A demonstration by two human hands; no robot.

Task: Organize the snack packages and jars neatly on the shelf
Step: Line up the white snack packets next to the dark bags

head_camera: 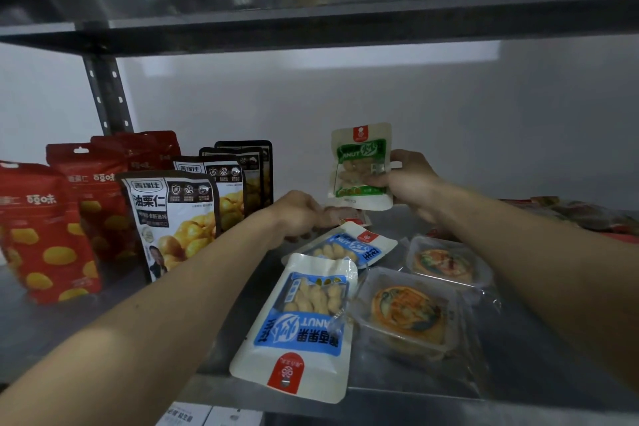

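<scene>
Right hand [411,180] pinched the green peanut packet [361,166] upright above the shelf [415,401]. Left hand [297,214] covered a small packet [347,216]; grip undeterminable.

Right hand [408,183] pinches an upright green peanut packet [361,166]; left hand [297,214] seemingly touches a small packet [349,216] at its fingertips.

This looks like a shop or its stockroom. Steel shelving with a slotted upright post [107,97] stands against a bare white wall [484,114]. On the metal shelf [69,328], identical red bags [45,235] and black-and-white chestnut bags [173,218] stand in rows, with blue peanut packs [304,322] and sealed pastry trays [404,315] lying beside them.
</scene>
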